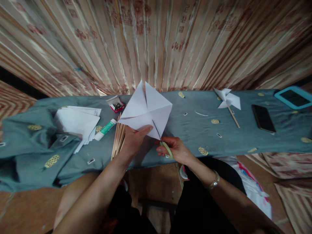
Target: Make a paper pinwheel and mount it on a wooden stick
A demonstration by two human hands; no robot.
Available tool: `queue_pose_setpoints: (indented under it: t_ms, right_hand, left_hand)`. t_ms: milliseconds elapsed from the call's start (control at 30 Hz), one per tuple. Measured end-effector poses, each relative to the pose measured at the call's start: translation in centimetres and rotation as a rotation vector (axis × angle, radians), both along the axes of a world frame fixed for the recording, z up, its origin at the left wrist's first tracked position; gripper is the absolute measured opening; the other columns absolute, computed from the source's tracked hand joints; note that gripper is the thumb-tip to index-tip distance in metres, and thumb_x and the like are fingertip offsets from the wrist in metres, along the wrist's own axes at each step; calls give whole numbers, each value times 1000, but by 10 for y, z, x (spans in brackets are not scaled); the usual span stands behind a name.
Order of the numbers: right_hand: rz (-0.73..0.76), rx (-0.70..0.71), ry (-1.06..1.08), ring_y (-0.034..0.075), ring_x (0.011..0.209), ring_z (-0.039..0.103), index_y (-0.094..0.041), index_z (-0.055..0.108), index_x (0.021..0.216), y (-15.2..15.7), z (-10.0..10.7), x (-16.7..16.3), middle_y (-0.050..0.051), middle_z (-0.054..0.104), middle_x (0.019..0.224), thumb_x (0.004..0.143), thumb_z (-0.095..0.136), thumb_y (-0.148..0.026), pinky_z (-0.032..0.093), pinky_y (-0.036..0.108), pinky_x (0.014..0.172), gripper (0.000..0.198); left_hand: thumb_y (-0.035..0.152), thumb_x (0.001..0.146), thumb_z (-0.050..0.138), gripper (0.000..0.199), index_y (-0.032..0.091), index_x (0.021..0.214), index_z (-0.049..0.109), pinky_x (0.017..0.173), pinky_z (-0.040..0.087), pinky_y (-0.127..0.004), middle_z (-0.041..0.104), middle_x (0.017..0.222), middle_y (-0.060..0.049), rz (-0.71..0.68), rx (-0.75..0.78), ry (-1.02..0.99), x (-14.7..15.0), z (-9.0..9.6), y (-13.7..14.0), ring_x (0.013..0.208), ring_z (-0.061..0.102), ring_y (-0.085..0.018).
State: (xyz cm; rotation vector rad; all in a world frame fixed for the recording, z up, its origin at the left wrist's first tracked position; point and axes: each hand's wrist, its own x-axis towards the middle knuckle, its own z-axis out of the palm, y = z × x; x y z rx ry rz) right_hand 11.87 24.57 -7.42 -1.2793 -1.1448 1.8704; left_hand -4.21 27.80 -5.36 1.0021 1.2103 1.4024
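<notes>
"What's around the paper [158, 112]?"

"Sticks [118, 138], partly behind the left hand [135, 138]; then glue [106, 129], a box [112, 100], stacked sheets [76, 121]. Off right: pinwheel [228, 100], phone [263, 118], tablet [293, 97]."

"And the hands?"

"The left pinches the paper above the cloth [190, 130], thumb on top. The right hand [177, 151] grips the scissors [167, 149] at its near corner."

"Anything hidden?"

"The left fingers and one blade, under the paper. The box's small metal bits [118, 106] are hard to make out."

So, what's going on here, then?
A person holds a piece of white paper in the left hand. The right hand grips scissors at the paper's near corner. Slits already run inward from its far and left corners. A paper pinwheel lies to the right on the cloth.
</notes>
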Motion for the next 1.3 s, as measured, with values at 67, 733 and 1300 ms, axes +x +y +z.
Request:
queue_pose_setpoints:
  t_ms: [67,733,1300]
  right_hand:
    - [-8,1,-3,8,47,53,-15,69,72,0,1,0,-3,63,54,47,90,-52,44,24,51,49]
    - [-30,16,22,8,47,52,-16,69,71,0,1,-1,-3,63,53,47,91,-51,39,22,46,48]
    - [28,52,22,9,50,54,-17,68,72,-1,2,2,-2,65,57,54,87,-55,44,21,50,47]
  left_hand:
    - [26,57,80,29,16,81,66,72,54,-33,73,81,-3,3,15,-6,0,0,0,74,67,-21]
    - [26,57,82,28,16,78,67,66,53,-30,71,75,-2,-65,-30,-86,1,-11,-2,65,63,-17]
    - [25,62,80,23,15,80,69,69,53,-30,72,79,-2,-123,-25,-124,-1,-12,-4,69,64,-17]
